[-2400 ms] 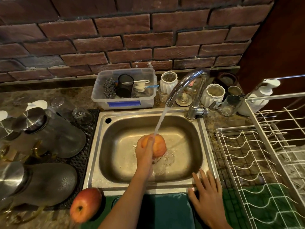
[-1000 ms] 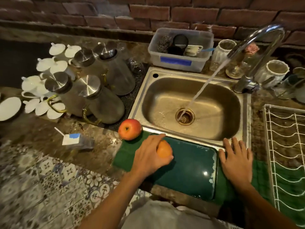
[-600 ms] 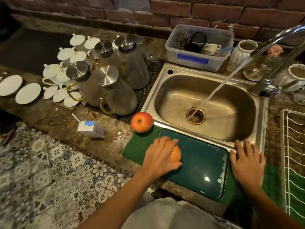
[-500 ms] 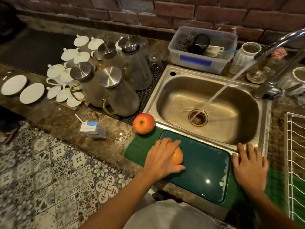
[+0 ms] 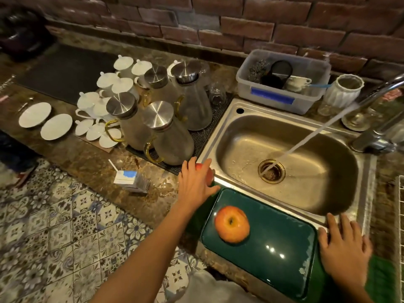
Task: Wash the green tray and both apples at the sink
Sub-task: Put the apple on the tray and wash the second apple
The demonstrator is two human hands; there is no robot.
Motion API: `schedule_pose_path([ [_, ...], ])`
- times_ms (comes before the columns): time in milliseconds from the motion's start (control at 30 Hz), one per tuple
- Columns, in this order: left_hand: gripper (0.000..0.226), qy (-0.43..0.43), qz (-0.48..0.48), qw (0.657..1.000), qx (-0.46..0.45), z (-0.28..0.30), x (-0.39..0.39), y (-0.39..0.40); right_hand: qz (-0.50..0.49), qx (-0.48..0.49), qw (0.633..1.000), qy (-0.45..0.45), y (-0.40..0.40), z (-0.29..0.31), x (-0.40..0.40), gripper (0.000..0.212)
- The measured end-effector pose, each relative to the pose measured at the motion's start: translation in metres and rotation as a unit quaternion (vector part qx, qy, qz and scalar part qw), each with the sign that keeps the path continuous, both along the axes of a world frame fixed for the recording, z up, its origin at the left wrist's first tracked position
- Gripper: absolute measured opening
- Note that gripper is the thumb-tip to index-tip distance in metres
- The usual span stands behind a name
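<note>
The green tray [image 5: 273, 248] lies on the counter just in front of the steel sink [image 5: 218, 136]. An orange-red apple [image 5: 231, 224] rests on the tray's left part, stem dimple up. The red apple [image 5: 209, 176] sits on the counter at the sink's front left corner, mostly hidden under my left hand [image 5: 195, 184], whose spread fingers lie over it. My right hand [image 5: 345, 248] rests flat by the tray's right end, holding nothing. Water streams [image 5: 306, 141] from the tap [image 5: 376, 136] into the drain.
Several glass jugs with steel lids [image 5: 168, 136] stand on a black mat left of the sink. A small carton [image 5: 131, 181] lies near the red apple. A plastic tub [image 5: 282, 84] sits behind the sink. White cups and saucers [image 5: 56, 126] are at far left, a wire rack [image 5: 399, 215] at the right edge.
My left hand let go of the orange-red apple on the tray and moved up-left onto the red apple. Earlier it had rinsed that apple under the tap. The right hand stayed put.
</note>
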State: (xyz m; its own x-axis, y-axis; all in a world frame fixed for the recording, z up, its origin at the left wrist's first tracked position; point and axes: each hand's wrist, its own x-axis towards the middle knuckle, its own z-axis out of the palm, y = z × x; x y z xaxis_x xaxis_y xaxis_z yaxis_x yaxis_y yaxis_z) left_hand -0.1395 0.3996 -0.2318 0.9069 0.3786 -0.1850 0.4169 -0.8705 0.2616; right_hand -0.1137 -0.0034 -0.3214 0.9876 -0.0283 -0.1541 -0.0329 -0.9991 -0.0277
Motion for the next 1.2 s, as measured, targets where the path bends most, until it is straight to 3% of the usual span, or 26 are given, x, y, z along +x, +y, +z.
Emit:
schedule_pose_path([
  [133, 0.079, 0.05, -0.023, 0.997, 0.049, -0.005, 0.006, 0.005, -0.013, 0.009, 1.0, 0.016, 0.004, 0.006, 0.0, 0.065],
  [400, 0.065, 0.052, -0.093, 0.989, 0.102, 0.011, 0.04, -0.016, -0.023, 0.001, 0.998, 0.054, 0.002, 0.005, 0.005, 0.079],
  [567, 0.071, 0.037, -0.163, 0.984, 0.061, 0.026, 0.097, -0.068, -0.011, -0.001, 0.998, 0.067, 0.001, 0.005, 0.006, 0.071],
  [667, 0.062, 0.016, -0.213, 0.975, 0.059, 0.03, 0.133, -0.111, -0.014, 0.02, 0.997, 0.07, 0.001, 0.012, 0.004, 0.064],
  [833, 0.049, 0.0, -0.283, 0.958, 0.057, 0.034, 0.178, -0.168, -0.104, 0.173, 0.979, -0.032, 0.022, 0.03, 0.016, 0.037],
  [900, 0.054, 0.001, -0.259, 0.965, 0.046, 0.031, 0.183, -0.169, -0.168, 0.343, 0.922, -0.06, 0.037, 0.044, 0.04, 0.027],
  [967, 0.065, 0.002, -0.227, 0.974, -0.028, 0.03, 0.184, -0.165, -0.201, 0.51, 0.836, -0.033, 0.065, 0.07, 0.072, 0.028],
  [1033, 0.069, 0.004, -0.236, 0.968, -0.087, 0.015, 0.239, -0.193, -0.246, 0.605, 0.757, -0.005, 0.066, 0.077, 0.154, 0.029],
  [1167, 0.038, -0.024, -0.126, 0.936, -0.328, 0.016, 0.24, -0.198, -0.256, 0.751, 0.601, 0.095, 0.104, 0.104, 0.198, 0.028],
  [1200, 0.036, -0.033, -0.089, 0.928, -0.36, 0.015, 0.238, -0.198, -0.269, 0.763, 0.58, 0.096, 0.109, 0.105, 0.202, 0.027],
])
